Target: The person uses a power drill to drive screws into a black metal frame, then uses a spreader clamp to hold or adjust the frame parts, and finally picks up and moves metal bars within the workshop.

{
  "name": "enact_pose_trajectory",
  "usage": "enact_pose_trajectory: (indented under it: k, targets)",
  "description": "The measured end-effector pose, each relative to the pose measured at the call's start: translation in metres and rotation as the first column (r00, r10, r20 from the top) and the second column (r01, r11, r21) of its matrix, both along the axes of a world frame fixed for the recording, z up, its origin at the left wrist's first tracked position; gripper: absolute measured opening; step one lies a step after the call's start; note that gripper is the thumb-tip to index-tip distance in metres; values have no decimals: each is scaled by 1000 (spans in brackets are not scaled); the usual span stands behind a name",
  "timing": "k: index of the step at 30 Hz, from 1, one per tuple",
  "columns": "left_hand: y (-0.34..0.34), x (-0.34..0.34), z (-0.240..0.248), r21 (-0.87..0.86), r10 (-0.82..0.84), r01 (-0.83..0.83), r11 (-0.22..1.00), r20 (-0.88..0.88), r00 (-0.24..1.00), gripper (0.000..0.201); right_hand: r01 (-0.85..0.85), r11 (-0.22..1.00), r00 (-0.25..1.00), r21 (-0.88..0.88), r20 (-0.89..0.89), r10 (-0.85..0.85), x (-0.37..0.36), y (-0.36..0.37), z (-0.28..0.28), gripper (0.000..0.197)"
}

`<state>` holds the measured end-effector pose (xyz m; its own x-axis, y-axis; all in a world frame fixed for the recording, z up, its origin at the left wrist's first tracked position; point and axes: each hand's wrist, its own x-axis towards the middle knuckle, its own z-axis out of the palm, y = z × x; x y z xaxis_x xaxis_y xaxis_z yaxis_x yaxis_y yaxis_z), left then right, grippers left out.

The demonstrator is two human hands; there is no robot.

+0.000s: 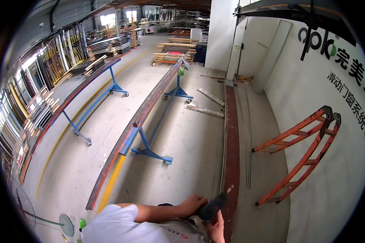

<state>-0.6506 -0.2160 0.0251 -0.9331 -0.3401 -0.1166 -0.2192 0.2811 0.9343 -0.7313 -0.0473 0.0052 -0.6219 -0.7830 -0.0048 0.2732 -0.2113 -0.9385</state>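
Note:
A dark cordless drill (212, 207) is in my right hand (215, 229), low and right of centre. Its pale bit (230, 188) points forward over a long reddish-brown strip (232, 137) with light metal edges. My left hand (192, 205) is beside the rear of the drill, fingers curled in. The drill's body hides part of those fingers, and whether they touch it or grip something small cannot be made out. Motion smears the drill a little.
An orange folding ladder (306, 137) stands by the right wall. Left are blue wheeled stands (150, 152) bearing a long dark beam (121, 152). Metal lengths (209, 111) lie beside the strip. Stacked boards (174, 52) stand farther off; a round grey-green disc (66, 225) is lower left.

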Motion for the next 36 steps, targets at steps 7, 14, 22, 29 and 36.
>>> enact_pose_trajectory:
  k: [7, 14, 22, 29, 36]
  targets:
    - [40, -156, -35, 204, 449, -416, 886, -151, 881, 32, 124, 991, 985, -57, 125, -116, -132, -38, -42, 54]
    - [-57, -263, -38, 841, 617, -418, 344, 133, 775, 21, 261, 950, 916, 170, -353, -189, -224, -39, 0, 41]
    - [-141, -466, 0, 946, 215, -51, 319, -19, 976, 29, 450, 880, 614, -153, -663, -429, -333, -85, 46, 58]
    - [-193, -563, 68, 915, 118, 67, 399, -124, 985, 31, 402, 881, 469, -247, -771, -430, -423, -135, 82, 70]
    - [-199, -601, 130, 891, 196, 124, 438, -229, 954, 32, 355, 881, 385, -312, -810, -442, -491, -155, 100, 69]
